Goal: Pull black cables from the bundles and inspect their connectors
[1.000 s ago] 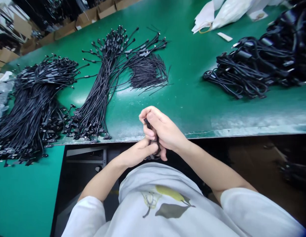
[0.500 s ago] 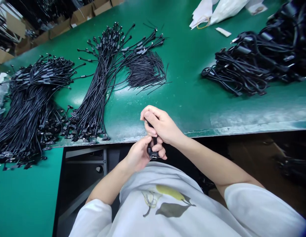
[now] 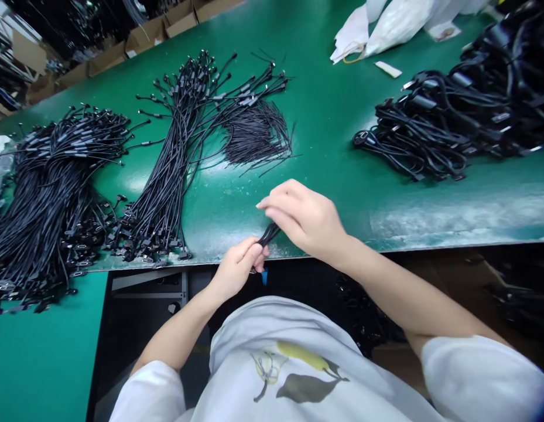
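Note:
Both my hands meet just over the front edge of the green table (image 3: 342, 170). My left hand (image 3: 237, 266) is closed around one end of a short folded black cable (image 3: 268, 233). My right hand (image 3: 304, 218) pinches the other end of the same cable between thumb and fingers, a little higher and to the right. A small blue bit (image 3: 264, 276) shows just under my left hand's fingers.
Two long bundles of thin black cables lie on the left (image 3: 52, 187) and centre-left (image 3: 184, 140). A sheaf of thin black ties (image 3: 258, 132) lies beside them. A heap of thicker black cables (image 3: 456, 111) fills the right. White plastic bags (image 3: 386, 26) lie at the far edge.
My hands have drawn apart: the right one rose up and to the right, the left stayed low. The cable now stretches between them instead of being hidden inside both fists.

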Demonstrator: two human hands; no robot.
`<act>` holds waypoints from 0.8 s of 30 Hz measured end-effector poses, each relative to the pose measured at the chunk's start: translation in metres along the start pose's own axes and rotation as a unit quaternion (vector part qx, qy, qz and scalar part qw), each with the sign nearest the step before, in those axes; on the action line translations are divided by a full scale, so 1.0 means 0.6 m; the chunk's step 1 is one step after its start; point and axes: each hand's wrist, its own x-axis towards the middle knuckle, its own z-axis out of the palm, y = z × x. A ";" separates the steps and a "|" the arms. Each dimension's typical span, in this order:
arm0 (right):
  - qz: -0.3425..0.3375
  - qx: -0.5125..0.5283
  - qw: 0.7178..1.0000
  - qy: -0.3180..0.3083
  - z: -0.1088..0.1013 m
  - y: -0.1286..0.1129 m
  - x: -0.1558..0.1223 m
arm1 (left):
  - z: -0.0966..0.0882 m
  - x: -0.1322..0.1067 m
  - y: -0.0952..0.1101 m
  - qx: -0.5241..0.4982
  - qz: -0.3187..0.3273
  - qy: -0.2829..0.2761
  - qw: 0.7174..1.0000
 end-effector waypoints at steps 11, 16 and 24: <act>-0.258 -0.460 0.813 -0.247 -0.009 -0.003 -0.040 | -0.034 0.009 -0.002 0.139 0.007 -0.115 0.984; -0.175 -0.362 0.850 -0.341 -0.025 0.002 -0.013 | -0.040 0.017 0.002 0.120 -0.002 -0.118 0.986; 0.183 -0.302 0.929 -0.111 -0.091 0.138 0.137 | -0.046 0.019 -0.009 0.035 -0.004 0.006 0.999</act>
